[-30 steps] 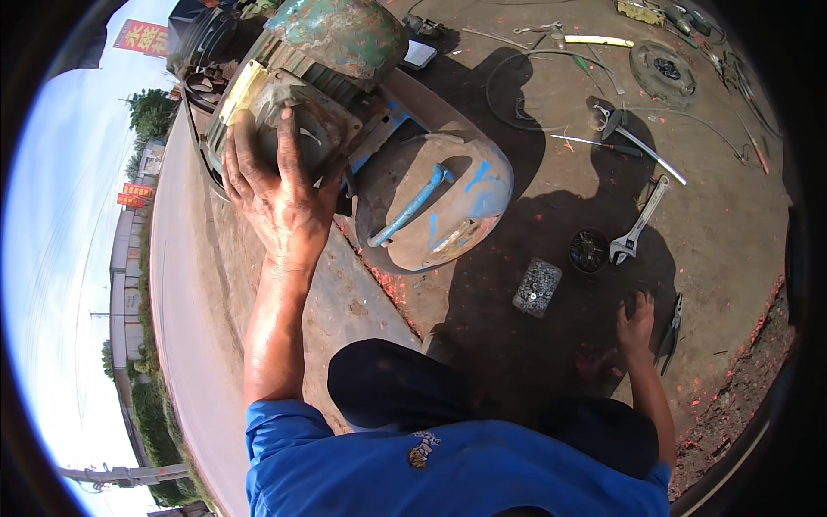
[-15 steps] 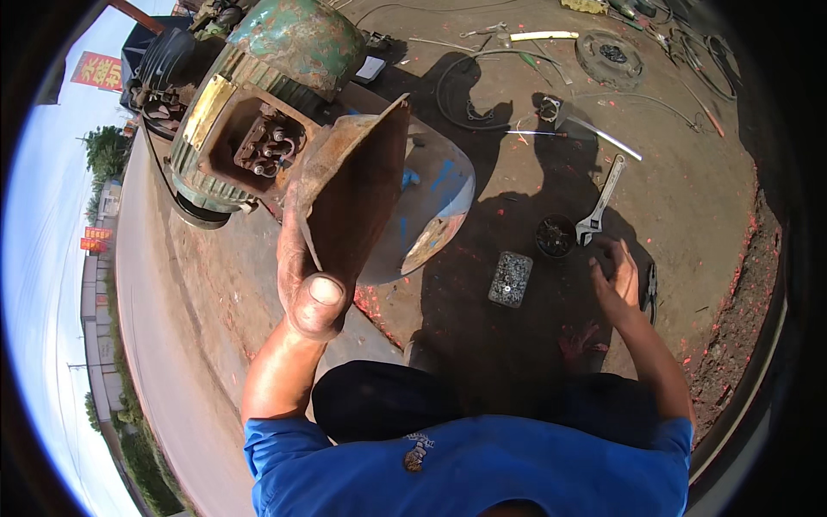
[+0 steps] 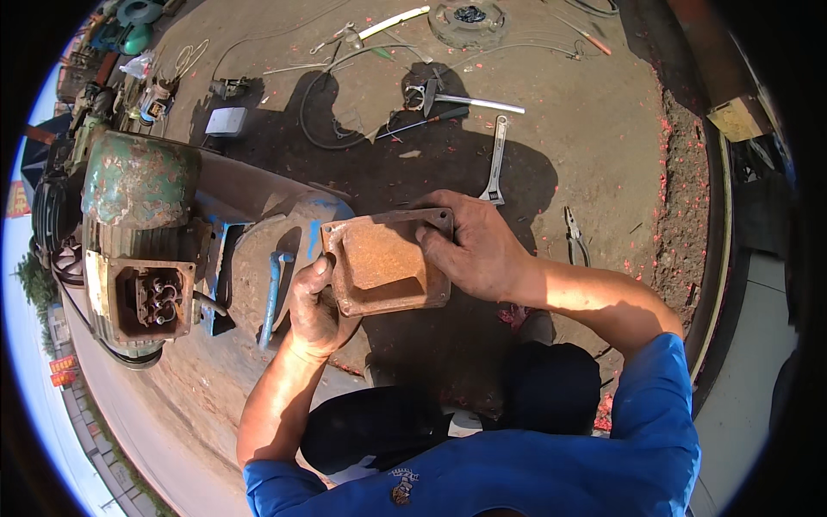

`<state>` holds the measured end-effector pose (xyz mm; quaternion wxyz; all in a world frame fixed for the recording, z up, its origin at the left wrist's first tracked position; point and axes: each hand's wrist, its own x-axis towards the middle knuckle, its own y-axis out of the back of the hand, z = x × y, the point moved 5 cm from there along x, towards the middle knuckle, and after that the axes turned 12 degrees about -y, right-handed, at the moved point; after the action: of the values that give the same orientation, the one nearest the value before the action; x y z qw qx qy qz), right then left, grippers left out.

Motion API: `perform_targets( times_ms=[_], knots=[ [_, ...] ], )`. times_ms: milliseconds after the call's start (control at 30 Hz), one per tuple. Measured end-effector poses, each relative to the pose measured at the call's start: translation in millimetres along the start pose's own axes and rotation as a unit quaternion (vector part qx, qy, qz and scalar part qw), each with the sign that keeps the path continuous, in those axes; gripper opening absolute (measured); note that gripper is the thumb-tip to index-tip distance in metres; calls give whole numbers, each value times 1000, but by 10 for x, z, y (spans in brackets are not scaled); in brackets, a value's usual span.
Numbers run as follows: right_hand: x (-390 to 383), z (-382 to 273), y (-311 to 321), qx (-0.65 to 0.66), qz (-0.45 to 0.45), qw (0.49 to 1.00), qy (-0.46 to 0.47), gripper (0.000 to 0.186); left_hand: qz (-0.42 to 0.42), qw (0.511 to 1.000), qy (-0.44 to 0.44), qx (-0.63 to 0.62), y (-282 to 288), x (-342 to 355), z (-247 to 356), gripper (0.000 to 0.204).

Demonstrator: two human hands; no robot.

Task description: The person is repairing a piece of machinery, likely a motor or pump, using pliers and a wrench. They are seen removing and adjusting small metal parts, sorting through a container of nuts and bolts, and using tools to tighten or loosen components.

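A rusty, square metal terminal box cover (image 3: 379,258) is held in front of me, its hollow inner side facing up. My left hand (image 3: 315,306) grips its left edge, thumb on the rim. My right hand (image 3: 482,250) is closed round its upper right corner, thumb pressed inside the rim. To the left stands an old green electric motor (image 3: 142,185) with peeling paint. On it the terminal box (image 3: 152,302) is uncovered, showing wires and terminals inside.
A blue metal frame (image 3: 274,297) stands beside the motor. On the ground beyond my hands lie an adjustable wrench (image 3: 495,164), pliers (image 3: 575,237), a hammer (image 3: 474,102) and a black cable loop (image 3: 303,112). A round metal part (image 3: 468,30) lies farther off.
The cover has moved right, away from the motor, and turned to show its inside. My right hand has left the ground near the wrench and taken hold of the cover. The view has shifted right.
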<state>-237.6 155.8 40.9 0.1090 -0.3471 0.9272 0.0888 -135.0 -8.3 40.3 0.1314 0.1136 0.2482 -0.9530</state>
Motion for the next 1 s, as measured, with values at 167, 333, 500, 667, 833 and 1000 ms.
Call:
perform_targets(
  times_ms=[167,333,500,667,833,1000],
  knots=[
    [-184,-326,20,-237,26,971,34,31,7,992,-10,126,-183,53,105,20],
    [-593,-669,146,-211,14,974,-77,32,32,979,51,197,-581,-115,354,8],
    [-1089,-929,398,-190,12,970,-150,37,86,971,184,123,-1043,-465,509,26],
    [-1330,-952,999,61,70,947,-309,39,140,971,194,-22,-1711,-559,691,47],
    [-1270,-1019,1339,273,135,881,-362,36,183,958,195,-105,-2453,-447,637,60],
    [-847,-1441,1676,135,47,928,-343,40,269,939,151,-149,-2311,-221,540,53]
  ],
)
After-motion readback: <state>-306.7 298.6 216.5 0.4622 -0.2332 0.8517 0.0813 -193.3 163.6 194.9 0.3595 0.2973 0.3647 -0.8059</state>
